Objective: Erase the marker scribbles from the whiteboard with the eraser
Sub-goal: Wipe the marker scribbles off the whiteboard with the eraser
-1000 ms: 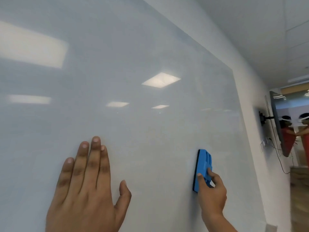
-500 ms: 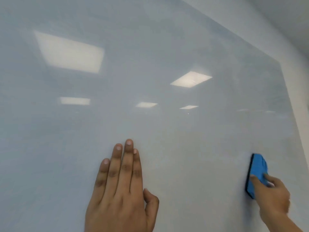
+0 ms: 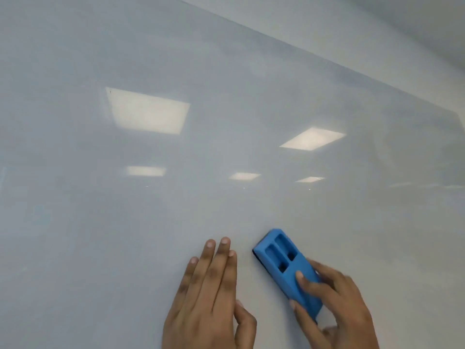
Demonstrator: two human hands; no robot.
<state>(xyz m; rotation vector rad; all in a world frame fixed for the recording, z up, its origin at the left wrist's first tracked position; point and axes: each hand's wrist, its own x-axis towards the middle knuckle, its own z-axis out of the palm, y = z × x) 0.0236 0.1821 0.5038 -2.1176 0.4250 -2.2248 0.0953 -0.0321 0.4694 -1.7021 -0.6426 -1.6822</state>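
Observation:
The whiteboard fills nearly the whole view, glossy and pale, with ceiling lights reflected in it. I see no marker scribbles on the visible part, only a tiny dark speck at upper left. My right hand grips the lower end of the blue eraser, which lies flat on the board, tilted with its top toward the upper left. My left hand rests flat on the board just left of the eraser, fingers together and pointing up, holding nothing.
The board's upper edge runs diagonally across the top right, with bare white wall beyond it. The board's right edge shows at the far right.
The view has swung left, away from the wall screen. My right hand has slid the eraser leftward, close beside my left hand, and turned it from upright to slanted.

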